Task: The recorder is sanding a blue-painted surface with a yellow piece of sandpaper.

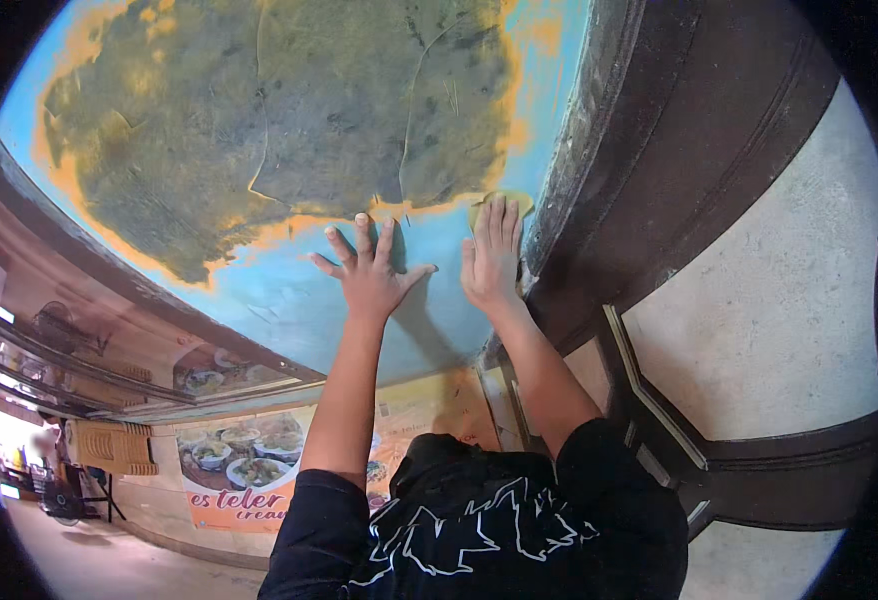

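A large panel fills the upper view, with light blue paint (429, 330) around a dark grey-brown patch (329, 110) edged in orange. My left hand (372, 270) lies on the blue part just below the orange edge, fingers spread and nothing in it. To its right, near the panel's dark border, my right hand (497, 255) presses flat with the fingers together. Under its fingertips is a yellowish piece of sandpaper (480, 207), mostly covered by the hand. Both arms reach up from black sleeves. Thin cracks run through the dark patch.
A brown beam (649, 150) borders the panel on the right, with whitish panels (769, 280) beyond. Below hangs a printed food banner (239, 465). At lower left are stacked tan chairs (109, 447), a black fan (62, 497) and a blurred person (47, 440).
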